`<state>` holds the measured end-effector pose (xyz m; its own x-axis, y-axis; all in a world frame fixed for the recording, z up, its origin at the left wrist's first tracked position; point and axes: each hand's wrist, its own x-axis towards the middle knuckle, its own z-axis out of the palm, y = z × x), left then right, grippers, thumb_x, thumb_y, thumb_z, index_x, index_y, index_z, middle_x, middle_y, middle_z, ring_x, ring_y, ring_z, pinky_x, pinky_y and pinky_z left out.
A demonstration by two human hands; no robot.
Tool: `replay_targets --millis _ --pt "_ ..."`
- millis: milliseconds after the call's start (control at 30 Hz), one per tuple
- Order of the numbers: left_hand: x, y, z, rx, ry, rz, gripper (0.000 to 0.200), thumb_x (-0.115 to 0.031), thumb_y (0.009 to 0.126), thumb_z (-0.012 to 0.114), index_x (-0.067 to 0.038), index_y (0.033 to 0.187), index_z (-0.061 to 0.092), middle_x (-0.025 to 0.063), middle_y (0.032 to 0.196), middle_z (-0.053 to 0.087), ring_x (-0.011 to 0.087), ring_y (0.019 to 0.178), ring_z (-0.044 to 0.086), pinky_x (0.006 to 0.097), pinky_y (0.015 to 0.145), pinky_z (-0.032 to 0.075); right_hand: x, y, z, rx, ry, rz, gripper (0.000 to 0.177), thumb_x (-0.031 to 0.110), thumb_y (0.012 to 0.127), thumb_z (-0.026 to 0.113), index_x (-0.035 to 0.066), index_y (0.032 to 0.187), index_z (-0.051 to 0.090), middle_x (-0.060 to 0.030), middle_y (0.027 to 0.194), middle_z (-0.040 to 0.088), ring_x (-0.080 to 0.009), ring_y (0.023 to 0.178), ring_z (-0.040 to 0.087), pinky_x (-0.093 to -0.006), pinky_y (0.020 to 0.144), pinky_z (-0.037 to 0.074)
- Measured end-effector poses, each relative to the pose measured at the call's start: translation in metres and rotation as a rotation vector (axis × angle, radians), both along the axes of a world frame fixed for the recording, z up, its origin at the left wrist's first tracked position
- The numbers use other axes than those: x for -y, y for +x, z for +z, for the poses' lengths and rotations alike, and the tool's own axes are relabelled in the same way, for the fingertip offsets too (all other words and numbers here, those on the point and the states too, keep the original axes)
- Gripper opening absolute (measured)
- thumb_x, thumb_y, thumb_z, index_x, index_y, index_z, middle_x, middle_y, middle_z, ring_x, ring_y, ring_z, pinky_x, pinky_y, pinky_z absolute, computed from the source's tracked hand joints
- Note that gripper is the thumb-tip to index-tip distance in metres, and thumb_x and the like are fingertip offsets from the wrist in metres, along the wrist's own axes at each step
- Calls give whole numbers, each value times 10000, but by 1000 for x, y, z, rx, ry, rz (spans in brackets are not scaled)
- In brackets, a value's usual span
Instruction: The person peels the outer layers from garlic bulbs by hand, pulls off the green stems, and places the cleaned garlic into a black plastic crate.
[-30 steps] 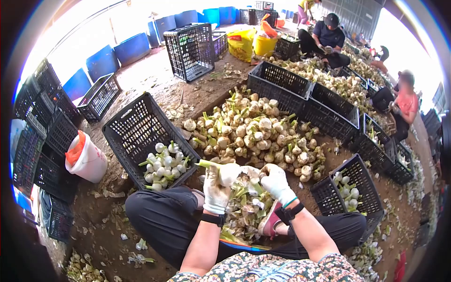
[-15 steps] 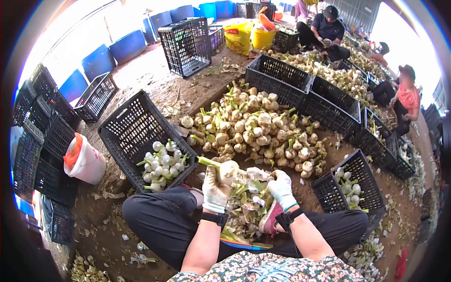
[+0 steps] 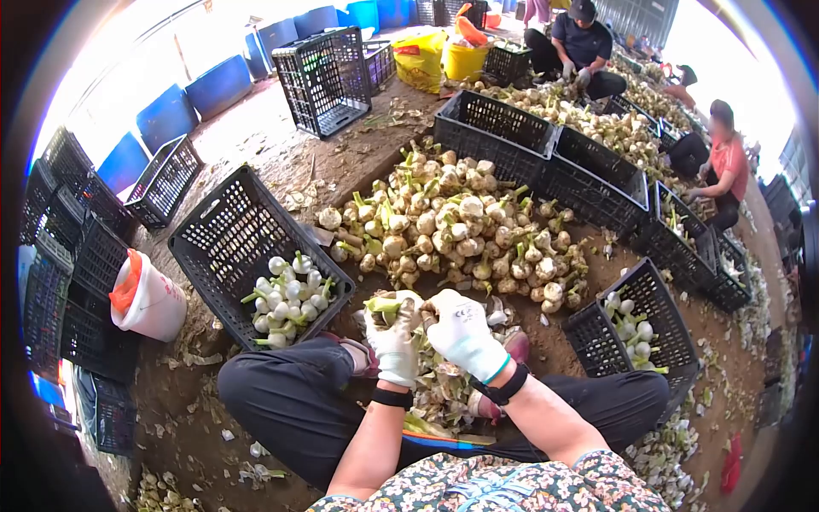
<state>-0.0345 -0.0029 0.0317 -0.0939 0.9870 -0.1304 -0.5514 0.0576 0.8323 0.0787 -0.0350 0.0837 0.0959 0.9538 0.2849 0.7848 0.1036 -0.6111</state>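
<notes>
Left hand [image 3: 392, 340] holds a stemmed garlic bulb [image 3: 384, 305] above the husk litter [image 3: 439, 388], fingers closed round it; right hand [image 3: 465, 331] bent in just beside, fingers curled, any pinch hidden. Step in hand looks like loosening skin, and a clean pull seems to call for a firm left hold. Untrimmed heap [image 3: 469, 230] lies beyond on the ground, pale bulbs [image 3: 290, 299] sit in the near end of the left crate [image 3: 223, 230], more in the right crate [image 3: 670, 316], and crossed legs [image 3: 294, 384] and crate rims hem in the reach.
</notes>
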Motion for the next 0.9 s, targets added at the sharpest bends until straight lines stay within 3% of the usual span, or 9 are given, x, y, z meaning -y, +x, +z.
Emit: replay_targets --millis 133,233,433,500,567,633,767,800,900 --pt "3 5 1 -123 88 52 336 -94 880 733 -78 1160 549 25 1043 618 134 913 605 289 790 518 -3 4 -2 157 -22 19 163 176 788 609 64 900 649 -167 907 626 -355 863 628 -441 762 502" --pt "0 -2 -1 -14 -35 10 355 -97 871 743 -77 1167 548 27 1049 617 137 934 602 293 796 521 -3 7 0 -7 -52 45 121 142 787 649 74 882 679 -149 889 647 -342 860 637 -430 760 505" --pt "2 3 -8 -54 120 10 400 -41 798 798 -76 1130 578 11 1066 589 149 961 590 284 863 497 -9 5 -5 123 -77 -19 152 107 732 622 52 871 648 -169 906 633 -363 887 618 -436 774 501" --pt "3 5 -10 -375 333 106 400 -48 829 774 -71 1161 551 26 1105 595 139 966 597 293 872 511 -11 2 -9 135 -78 -45 155 105 728 627 49 872 641 -172 904 631 -370 887 615 -436 773 499" --pt "5 1 -5 -268 280 62 379 -90 848 766 -66 1163 557 30 1093 605 145 969 598 297 869 511 -12 2 -11 147 -77 -68 160 104 725 632 46 874 633 -176 903 628 -377 887 611 -436 772 498" --pt "5 -5 6 80 56 -60 345 -169 890 734 -62 1168 559 45 1104 614 157 961 603 297 849 517 -9 8 -9 38 -24 -81 163 119 727 640 43 869 616 -182 896 617 -382 881 610 -442 769 494" --pt "-2 -19 9 167 46 -120 377 -244 929 692 -33 1222 585 36 1121 632 121 963 600 252 798 491 -11 24 -10 -159 -45 -251 141 110 769 655 29 877 614 -186 859 630 -363 828 624 -424 750 503" --pt "-3 -18 12 181 47 -108 387 -257 941 676 -34 1242 578 23 1106 636 105 956 600 234 763 483 -12 29 -15 -99 -82 -318 177 56 785 632 24 958 647 -164 900 671 -310 833 655 -383 760 522" --pt "-5 -20 6 165 -22 -133 403 -243 936 681 -39 1264 568 28 1124 626 116 1012 591 226 815 483 -10 38 -27 -317 9 -192 243 36 801 605 38 1035 673 -157 980 689 -305 898 673 -379 814 531"
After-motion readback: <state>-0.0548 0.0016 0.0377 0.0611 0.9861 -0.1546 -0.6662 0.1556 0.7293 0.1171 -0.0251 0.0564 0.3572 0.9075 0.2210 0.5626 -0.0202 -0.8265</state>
